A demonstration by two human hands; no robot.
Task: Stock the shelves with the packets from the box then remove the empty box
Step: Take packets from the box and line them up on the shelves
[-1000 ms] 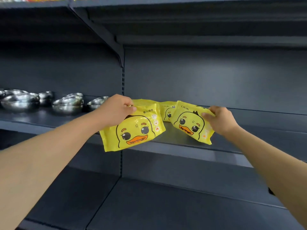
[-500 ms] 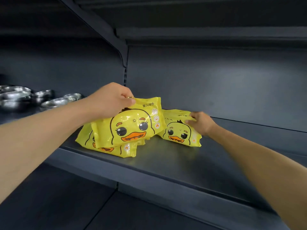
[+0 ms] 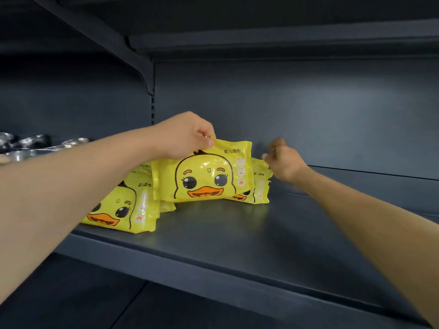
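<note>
Several yellow duck-face packets stand and lie on the dark grey shelf (image 3: 237,233). My left hand (image 3: 183,136) pinches the top edge of the front upright packet (image 3: 202,174), whose bottom rests on the shelf. Behind it stands another packet (image 3: 260,184), mostly hidden; my right hand (image 3: 283,160) is at its upper right corner with curled fingers, blurred, and I cannot tell whether it grips. A third packet (image 3: 121,207) lies tilted at the left, partly under my left forearm. The box is out of view.
Steel bowls (image 3: 35,146) sit on the neighbouring shelf section at the far left. A shelf bracket (image 3: 147,74) and slotted upright divide the sections. Another shelf hangs overhead, and bare shelf surface stretches to the right of the packets.
My left hand has carried its packet to the right and stood it on the shelf in front of the right packet. My right hand rose to that packet's top corner. The view moved closer.
</note>
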